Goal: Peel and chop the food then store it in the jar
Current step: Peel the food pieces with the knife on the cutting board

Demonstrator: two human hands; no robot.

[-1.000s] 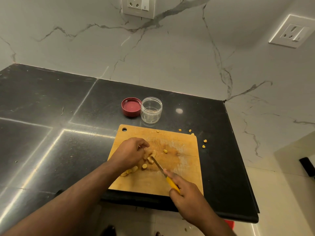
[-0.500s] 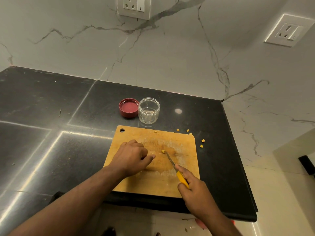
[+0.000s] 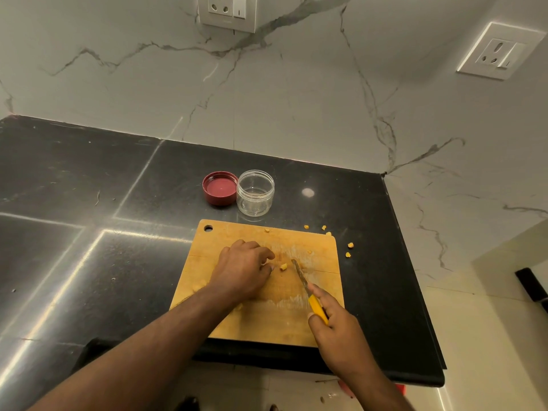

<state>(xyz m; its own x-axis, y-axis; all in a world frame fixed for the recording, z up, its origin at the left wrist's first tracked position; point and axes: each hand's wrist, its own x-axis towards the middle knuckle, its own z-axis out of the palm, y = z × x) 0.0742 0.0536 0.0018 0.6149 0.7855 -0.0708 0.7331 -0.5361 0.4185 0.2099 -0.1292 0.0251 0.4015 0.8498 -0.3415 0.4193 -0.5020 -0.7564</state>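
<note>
Head view: red lid (image 3: 220, 188) and empty jar (image 3: 255, 192) stand on the surface (image 3: 89, 188). Left hand (image 3: 241, 269), fingers curled, covers food pieces on the cutting board (image 3: 267, 318); one piece (image 3: 283, 266) lies beside it. Right hand (image 3: 333, 318) grips the knife (image 3: 308, 290).

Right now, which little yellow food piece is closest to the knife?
The yellow piece on the cutting board, just left of the knife blade. The others lie scattered farther away.

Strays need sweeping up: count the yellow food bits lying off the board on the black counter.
5. Three lie just past the cutting board's far right corner; two sit beside its right edge. The arms may hide others.
</note>
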